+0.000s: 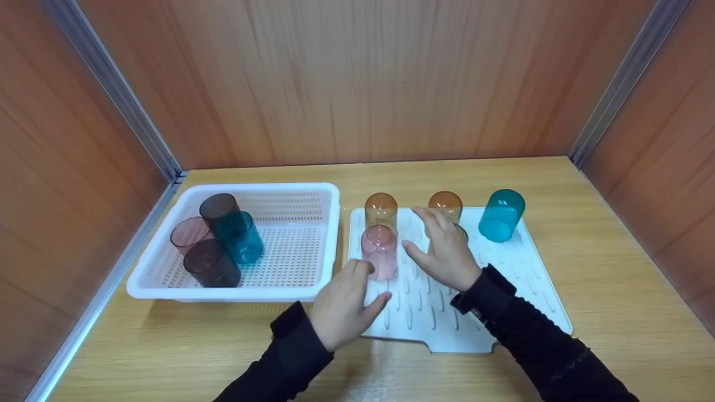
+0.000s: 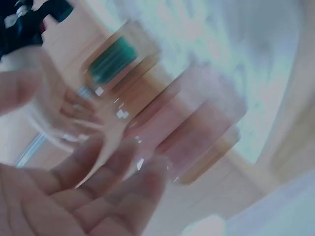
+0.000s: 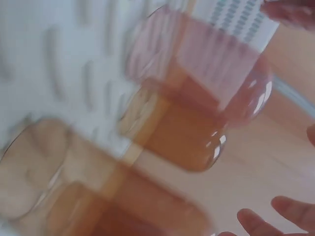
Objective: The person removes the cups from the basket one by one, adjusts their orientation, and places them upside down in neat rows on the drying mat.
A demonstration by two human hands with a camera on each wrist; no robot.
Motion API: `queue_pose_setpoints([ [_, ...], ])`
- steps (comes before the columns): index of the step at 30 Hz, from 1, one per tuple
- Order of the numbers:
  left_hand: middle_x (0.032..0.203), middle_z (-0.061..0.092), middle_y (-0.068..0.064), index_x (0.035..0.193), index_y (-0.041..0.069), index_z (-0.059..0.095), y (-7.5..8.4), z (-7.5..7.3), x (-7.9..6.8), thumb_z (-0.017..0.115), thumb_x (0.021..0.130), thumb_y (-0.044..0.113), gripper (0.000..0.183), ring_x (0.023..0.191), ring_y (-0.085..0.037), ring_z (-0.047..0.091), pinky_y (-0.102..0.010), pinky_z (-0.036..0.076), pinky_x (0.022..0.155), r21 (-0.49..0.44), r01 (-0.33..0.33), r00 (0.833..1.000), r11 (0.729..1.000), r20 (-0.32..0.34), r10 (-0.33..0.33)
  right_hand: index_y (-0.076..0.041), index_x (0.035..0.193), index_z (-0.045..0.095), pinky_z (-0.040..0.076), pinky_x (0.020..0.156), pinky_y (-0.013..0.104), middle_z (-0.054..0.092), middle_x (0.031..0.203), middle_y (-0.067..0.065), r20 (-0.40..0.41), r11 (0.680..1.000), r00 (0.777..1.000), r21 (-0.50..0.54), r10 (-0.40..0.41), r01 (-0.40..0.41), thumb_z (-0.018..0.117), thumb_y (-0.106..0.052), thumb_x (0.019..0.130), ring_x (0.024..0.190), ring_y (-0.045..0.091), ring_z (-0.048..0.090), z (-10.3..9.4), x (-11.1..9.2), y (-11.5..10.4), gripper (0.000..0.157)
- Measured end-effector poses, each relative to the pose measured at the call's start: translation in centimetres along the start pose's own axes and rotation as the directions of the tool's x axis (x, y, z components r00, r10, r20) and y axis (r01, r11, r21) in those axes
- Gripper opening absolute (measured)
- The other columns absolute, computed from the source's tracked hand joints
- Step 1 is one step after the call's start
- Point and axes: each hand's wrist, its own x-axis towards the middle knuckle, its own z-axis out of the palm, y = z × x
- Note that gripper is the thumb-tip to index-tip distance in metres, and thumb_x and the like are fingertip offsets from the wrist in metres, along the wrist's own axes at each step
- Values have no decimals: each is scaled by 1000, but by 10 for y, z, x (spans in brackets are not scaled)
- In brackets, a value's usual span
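Note:
A pink glass (image 1: 380, 254) stands upside down on the white ridged drying mat (image 1: 410, 312). My left hand (image 1: 349, 307) is beside its near side with fingers loosely extended, gripping nothing; whether a fingertip touches the glass I cannot tell. To the right of the pink glass, my right hand (image 1: 447, 251) is spread, thumb apart from the fingers, holding nothing. Behind the pink glass is an upturned amber glass (image 1: 381, 206). Another amber glass (image 1: 446, 202) stands beyond my right hand, which partly covers it. A rim of some glass peeks out beside that hand, mostly hidden.
On the mat's far right stands an upturned teal glass (image 1: 501, 216). At left, a white perforated basket (image 1: 301, 293) holds two dark glasses (image 1: 212, 265), a pink glass (image 1: 189, 231) and a teal glass (image 1: 246, 245). Wooden panels (image 1: 363, 84) enclose the table's back and sides.

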Motion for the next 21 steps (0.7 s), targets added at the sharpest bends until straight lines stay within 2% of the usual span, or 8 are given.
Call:
queue_pose_setpoints([
  [2, 98, 51, -8, 111, 2, 47, -1, -11, 3, 59, 82, 37, 48, 81, -17, 52, -30, 47, 67, -16, -27, 996, 1000, -86, 26, -11, 134, 36, 35, 90, 47, 42, 127, 10, 11, 999, 1000, 33, -11, 11, 61, -37, 82, 115, 24, 41, 3, 0, -9, 64],
  [4, 106, 51, -11, 115, 0, 46, -5, -22, 7, 61, 81, 36, 52, 89, -20, 53, -33, 47, 73, 9, -38, 986, 999, -161, 39, -13, 136, 34, 37, 90, 43, 41, 129, 8, 27, 997, 1000, 74, -12, 10, 61, -35, 82, 116, 20, 40, 5, 0, -18, 64],
  [8, 120, 47, -19, 122, -3, 44, -19, -41, 16, 62, 80, 37, 61, 108, -29, 46, -39, 40, 89, 90, -12, 966, 996, -256, 34, -17, 139, 29, 37, 91, 39, 39, 132, 7, 62, 985, 998, 173, -23, 12, 59, -35, 84, 118, 17, 39, 12, 2, -37, 65],
  [11, 126, 43, -22, 127, -4, 39, -30, -54, 22, 60, 81, 38, 67, 115, -32, 41, -42, 33, 95, 122, 33, 961, 992, -277, 2, -17, 141, 23, 35, 93, 40, 35, 135, 8, 86, 970, 996, 243, -32, 10, 57, -35, 85, 121, 18, 36, 17, 4, -47, 68],
  [15, 131, 38, -23, 131, -3, 35, -44, -65, 31, 61, 80, 39, 71, 120, -36, 35, -45, 26, 99, 134, 118, 960, 984, -268, -78, -14, 142, 19, 31, 96, 41, 27, 141, 10, 110, 955, 994, 296, -21, -12, 55, -39, 85, 125, 20, 30, 25, 9, -60, 72],
  [21, 132, 36, -25, 130, -3, 37, -68, -72, 46, 63, 77, 41, 74, 119, -44, 33, -51, 30, 95, 203, 230, 950, 952, -259, -174, -9, 141, 17, 26, 99, 41, 23, 142, 12, 178, 953, 984, 296, 9, -62, 51, -50, 84, 128, 19, 22, 42, 18, -77, 78],
])
